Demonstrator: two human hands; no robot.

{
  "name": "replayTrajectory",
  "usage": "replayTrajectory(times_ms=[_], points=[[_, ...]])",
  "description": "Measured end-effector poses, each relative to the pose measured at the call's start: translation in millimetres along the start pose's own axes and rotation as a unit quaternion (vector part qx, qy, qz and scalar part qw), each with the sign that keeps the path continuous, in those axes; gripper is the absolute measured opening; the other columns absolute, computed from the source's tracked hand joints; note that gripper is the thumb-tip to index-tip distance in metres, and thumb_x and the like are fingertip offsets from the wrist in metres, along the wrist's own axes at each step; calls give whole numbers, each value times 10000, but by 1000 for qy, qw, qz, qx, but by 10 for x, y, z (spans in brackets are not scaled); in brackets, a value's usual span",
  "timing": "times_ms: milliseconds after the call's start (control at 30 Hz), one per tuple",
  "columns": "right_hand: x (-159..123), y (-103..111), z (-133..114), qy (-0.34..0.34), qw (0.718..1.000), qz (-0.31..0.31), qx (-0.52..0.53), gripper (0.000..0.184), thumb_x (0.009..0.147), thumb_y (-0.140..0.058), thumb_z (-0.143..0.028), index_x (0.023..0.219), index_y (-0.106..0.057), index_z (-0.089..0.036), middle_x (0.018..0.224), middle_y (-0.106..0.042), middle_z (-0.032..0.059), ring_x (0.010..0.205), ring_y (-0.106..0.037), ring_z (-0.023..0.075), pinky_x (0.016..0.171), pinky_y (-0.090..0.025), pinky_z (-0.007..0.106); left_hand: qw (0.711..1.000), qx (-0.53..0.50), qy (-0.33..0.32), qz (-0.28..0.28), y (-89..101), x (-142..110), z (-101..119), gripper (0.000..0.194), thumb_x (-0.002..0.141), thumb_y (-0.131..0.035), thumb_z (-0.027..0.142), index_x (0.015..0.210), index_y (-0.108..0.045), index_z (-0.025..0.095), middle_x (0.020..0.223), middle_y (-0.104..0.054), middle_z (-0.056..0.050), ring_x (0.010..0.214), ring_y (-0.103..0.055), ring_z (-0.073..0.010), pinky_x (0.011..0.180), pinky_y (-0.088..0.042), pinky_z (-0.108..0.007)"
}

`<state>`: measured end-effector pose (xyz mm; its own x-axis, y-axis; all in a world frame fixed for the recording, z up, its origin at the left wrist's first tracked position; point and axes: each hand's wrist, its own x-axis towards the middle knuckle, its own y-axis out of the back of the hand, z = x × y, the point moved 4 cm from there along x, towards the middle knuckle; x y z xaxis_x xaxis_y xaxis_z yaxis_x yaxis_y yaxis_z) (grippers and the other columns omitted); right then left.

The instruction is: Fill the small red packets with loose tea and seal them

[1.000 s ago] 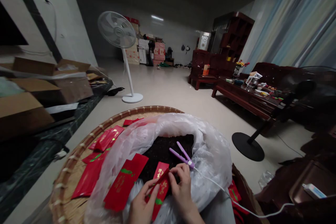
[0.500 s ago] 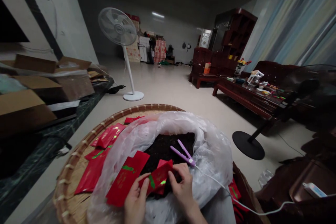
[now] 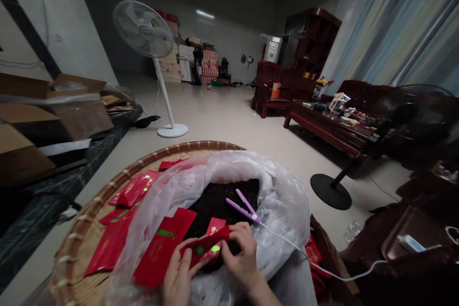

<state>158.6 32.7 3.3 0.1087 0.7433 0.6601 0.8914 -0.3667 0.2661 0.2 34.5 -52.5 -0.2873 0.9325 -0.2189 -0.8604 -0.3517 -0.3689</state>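
Between my left hand (image 3: 178, 267) and my right hand (image 3: 242, 254) is a small red packet (image 3: 204, 248) with green and gold print; the fingers of both hands pinch its ends. Under it lies another red packet (image 3: 216, 226), partly covered. Beside my left hand a larger red packet (image 3: 158, 244) rests on the edge of a clear plastic bag (image 3: 283, 196). Dark loose material (image 3: 211, 201) fills the bag's open mouth. On it sits a purple mini flat iron (image 3: 247, 210) with its arms apart, just beyond my right hand.
A round woven tray (image 3: 77, 229) holds the bag and several red packets (image 3: 111, 244). The white cord (image 3: 337, 277) runs right from the flat iron. A white fan (image 3: 172, 129) stands ahead, a black fan (image 3: 330, 191) to the right. Cardboard boxes (image 3: 79, 114) are at left.
The small packet has been tilted and bent between my hands, and my left fingers have shifted along its lower edge. The whole view has swung slightly to the right.
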Motion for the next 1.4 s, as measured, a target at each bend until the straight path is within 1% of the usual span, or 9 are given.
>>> replayTrajectory(times_ms=[233, 533, 600, 700, 800, 900, 1033, 1267, 1400], points=[[2, -24, -15, 57, 998, 14, 1, 137, 767, -574, -83, 823, -638, -191, 767, -683, 30, 750, -558, 166, 695, -456, 312, 999, -20, 13, 21, 34, 25, -3, 535, 525, -759, 552, 875, -611, 175, 876, -668, -21, 795, -660, -234, 609, -602, -305], [-6, -24, -43, 62, 997, 37, 0, 157, 734, -586, -139, 606, -508, -183, 633, -622, 17, 688, -537, 160, 663, -451, 288, 998, -17, 40, 43, 13, 9, 34, 546, 513, -731, 601, 849, -628, 182, 813, -681, -8, 787, -671, -242, 608, -598, -306], [-22, -46, -3, 23, 999, 17, 15, 119, 742, -579, -166, 627, -549, -178, 624, -617, 16, 642, -538, 148, 624, -446, 264, 998, -10, 48, 44, 26, 20, 26, 582, 495, -724, 635, 843, -629, 178, 799, -684, -12, 786, -673, -248, 599, -598, -303], [-53, -143, 121, -119, 986, -71, 92, 110, 767, -585, -249, 781, -645, -158, 680, -639, 20, 579, -534, 122, 562, -433, 228, 997, -11, 67, 44, 48, 46, 3, 615, 469, -722, 664, 846, -616, 189, 730, -683, 1, 741, -681, -254, 601, -600, -323], [-79, -265, 215, -258, 929, -155, 217, 293, 754, -630, -403, 861, -672, -133, 698, -645, 25, 567, -545, 115, 553, -441, 220, 996, -7, 74, 41, 70, 68, -15, 611, 491, -709, 677, 863, -610, 202, 713, -683, 14, 701, -685, -241, 592, -599, -319], [-63, -310, 280, -336, 885, -171, 273, 481, 696, -645, -584, 734, -678, -106, 605, -600, 17, 507, -514, 99, 524, -433, 220, 997, 0, 67, 44, 91, 77, -25, 614, 492, -704, 688, 851, -615, 198, 731, -686, 8, 686, -683, -230, 571, -595, -299], [-23, -290, 318, -355, 867, -170, 305, 583, 645, -629, -688, 686, -670, -108, 566, -568, 0, 491, -496, 83, 533, -442, 218, 998, 7, 44, 34, 94, 79, -29, 606, 501, -711, 678, 846, -634, 186, 787, -694, -11, 728, -680, -233, 582, -592, -285], [-66, -286, 277, -373, 825, -284, 315, 688, 590, -606, -760, 771, -692, -101, 595, -576, 14, 499, -501, 93, 493, -429, 212, 998, 46, 41, 27, 151, 90, -82, 605, 537, -673, 690, 866, -645, 182, 854, -702, -45, 788, -671, -260, 565, -579, -286], [-66, -245, 307, -371, 829, -313, 280, 745, 631, -492, -816, 748, -683, -106, 584, -539, 3, 509, -460, 89, 515, -403, 219, 992, 128, -16, -5, 119, 95, -64, 576, 693, -532, 678, 943, -638, 170, 980, -694, -94, 877, -662, -291, 691, -579, -375]])
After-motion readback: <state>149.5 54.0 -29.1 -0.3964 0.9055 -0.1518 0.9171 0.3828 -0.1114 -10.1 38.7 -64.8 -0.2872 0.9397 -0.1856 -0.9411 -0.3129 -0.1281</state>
